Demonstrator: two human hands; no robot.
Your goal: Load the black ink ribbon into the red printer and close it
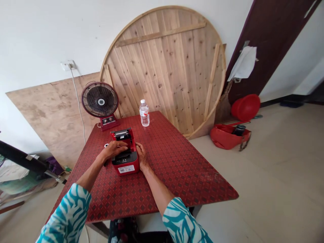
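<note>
At far left a black pole (22, 155) enters cut off by the edge, before a pile of cloth too jumbled to sort out. A stained plywood sheet (50, 104) leans on the wall, its right part hidden behind a round fan (100, 102) with a wire grille and a maroon base, standing on the counter (172, 168), whose covering bears a red diamond pattern. A small white ring (106, 145) lies partly covered beside the left hand (115, 149); that hand reaches over into the opened top of a red and black machine (126, 163) near the counter's left edge, hiding much of the interior, so whether its fingers grasp anything cannot be told. The machine's raised lid shows a glossy roller; a white sticker (126, 169) on its front carries a dark square and print too small to read. The right hand (142, 157) lies against the machine's right side, gripping or merely steadying: unclear. Behind stands a clear, ribbed plastic bottle (144, 114), its red-and-white label illegible. A round board (172, 67) of knotty pine planks leans beyond; rightward sit a soft red bag (224, 136) and a shiny red basin (246, 107).
</note>
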